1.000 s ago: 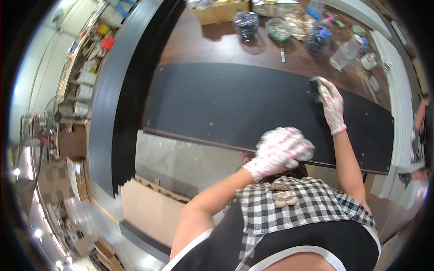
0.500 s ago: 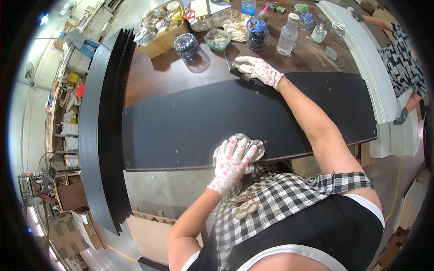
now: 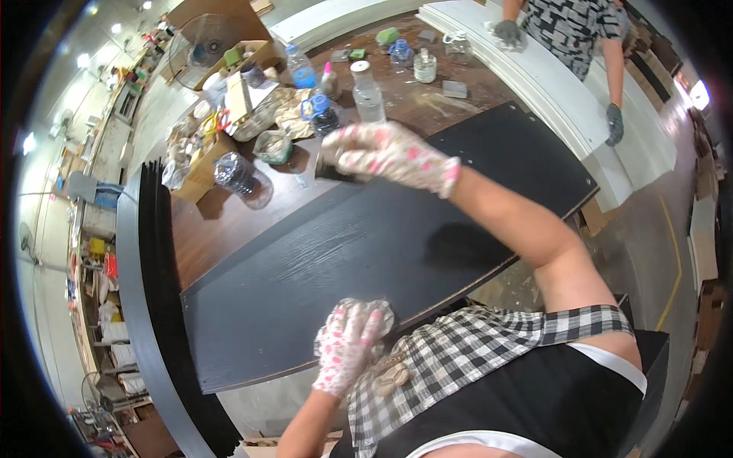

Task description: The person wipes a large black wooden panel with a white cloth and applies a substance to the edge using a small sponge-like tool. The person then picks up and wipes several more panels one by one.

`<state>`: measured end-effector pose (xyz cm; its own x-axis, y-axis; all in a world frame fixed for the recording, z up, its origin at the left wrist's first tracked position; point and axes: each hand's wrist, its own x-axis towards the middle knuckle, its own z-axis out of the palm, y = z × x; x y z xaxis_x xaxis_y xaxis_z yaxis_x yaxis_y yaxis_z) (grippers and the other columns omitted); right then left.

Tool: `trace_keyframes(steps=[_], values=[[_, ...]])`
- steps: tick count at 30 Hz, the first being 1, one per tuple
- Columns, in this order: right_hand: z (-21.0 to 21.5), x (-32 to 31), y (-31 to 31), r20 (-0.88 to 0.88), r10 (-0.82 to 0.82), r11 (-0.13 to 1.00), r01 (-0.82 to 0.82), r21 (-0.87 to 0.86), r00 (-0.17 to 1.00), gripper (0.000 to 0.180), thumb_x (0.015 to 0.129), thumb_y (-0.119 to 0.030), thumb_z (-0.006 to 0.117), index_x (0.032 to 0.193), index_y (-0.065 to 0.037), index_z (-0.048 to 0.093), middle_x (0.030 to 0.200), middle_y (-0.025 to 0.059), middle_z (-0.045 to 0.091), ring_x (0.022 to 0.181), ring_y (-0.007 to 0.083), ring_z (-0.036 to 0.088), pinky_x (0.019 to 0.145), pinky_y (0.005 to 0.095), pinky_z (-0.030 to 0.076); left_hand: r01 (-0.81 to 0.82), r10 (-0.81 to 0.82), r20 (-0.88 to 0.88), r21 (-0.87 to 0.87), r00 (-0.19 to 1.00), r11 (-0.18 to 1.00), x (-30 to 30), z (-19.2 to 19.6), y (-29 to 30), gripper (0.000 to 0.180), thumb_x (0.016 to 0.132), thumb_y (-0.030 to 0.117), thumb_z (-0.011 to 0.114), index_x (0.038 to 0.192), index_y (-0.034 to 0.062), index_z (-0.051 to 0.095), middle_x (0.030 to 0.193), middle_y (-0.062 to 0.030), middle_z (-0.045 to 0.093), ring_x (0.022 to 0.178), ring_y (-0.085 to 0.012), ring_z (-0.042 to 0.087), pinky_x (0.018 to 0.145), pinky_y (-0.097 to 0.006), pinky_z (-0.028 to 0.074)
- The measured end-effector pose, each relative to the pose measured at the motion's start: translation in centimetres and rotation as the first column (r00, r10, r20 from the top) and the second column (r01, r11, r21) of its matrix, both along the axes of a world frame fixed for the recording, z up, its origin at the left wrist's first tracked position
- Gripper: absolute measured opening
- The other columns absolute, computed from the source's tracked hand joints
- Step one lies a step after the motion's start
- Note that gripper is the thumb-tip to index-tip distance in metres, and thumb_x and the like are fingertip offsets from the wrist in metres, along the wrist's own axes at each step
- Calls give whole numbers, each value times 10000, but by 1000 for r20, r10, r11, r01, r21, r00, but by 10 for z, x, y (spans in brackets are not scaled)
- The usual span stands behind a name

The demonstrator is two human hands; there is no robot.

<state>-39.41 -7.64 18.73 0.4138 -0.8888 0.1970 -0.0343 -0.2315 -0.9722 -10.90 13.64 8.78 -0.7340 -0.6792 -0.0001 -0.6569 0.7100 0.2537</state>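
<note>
Across the brown worktop (image 3: 229,229), largest first: one long black board (image 3: 359,259), matte, lying flat and slantwise, its near edge overhanging toward the person; its far right corner sits just beside a white panel (image 3: 565,99). Further black boards (image 3: 149,305) stand on edge at the left, their lower ends cut off by the rim of the view. Beyond the long board: clutter of clear plastic bottles (image 3: 366,91), one bottle on its side (image 3: 240,177), a cardboard box (image 3: 200,164), small jars, crumpled paper; contents hard to make out.

Right hand (image 3: 389,153), in a white glove with pink spots, fingers curled around a small dark block (image 3: 336,169) pressed at the board's far edge; most of the block is hidden by the glove. Left hand (image 3: 347,343), same glove, fingers bunched on a pale crumpled cloth (image 3: 374,311) at the board's near edge; the cloth is largely covered.

Another person's grey-gloved hands (image 3: 508,32) rest on the white panel; upper body cut off.
</note>
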Motion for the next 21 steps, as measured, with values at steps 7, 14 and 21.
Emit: trace_keyframes(steps=[7, 14, 21], values=[[122, -100, 98, 18, -281, 828, 252, -502, 959, 478, 1010, -333, 607, 1392, -53, 547, 1392, 179, 577, 1174, 200, 582, 1035, 337, 455, -9, 83, -179, 378, 980, 926, 35, 141, -99, 505, 770, -42, 617, 1261, 68, 664, 1096, -88, 647, 1013, -226, 602, 901, -361, 482], [75, -132, 162, 336, -600, 681, 684, -262, 726, 409, 956, -153, 651, 1319, 29, 601, 1296, 132, 635, 1151, 172, 591, 962, 289, 465, -250, 215, -276, -98, 937, 963, 34, 168, -262, 415, 814, -78, 659, 1213, 29, 700, 978, -33, 707, 929, -122, 644, 863, -275, 504], [9, -127, 220, 496, -745, 511, 859, -6, 446, 358, 978, -185, 640, 1274, 15, 624, 1268, 152, 653, 1114, 243, 654, 900, 387, 577, -348, 205, -422, -295, 883, 890, 25, 110, -371, 295, 848, 292, 798, 1029, 62, 756, 988, -124, 753, 960, -293, 699, 891, -377, 514]])
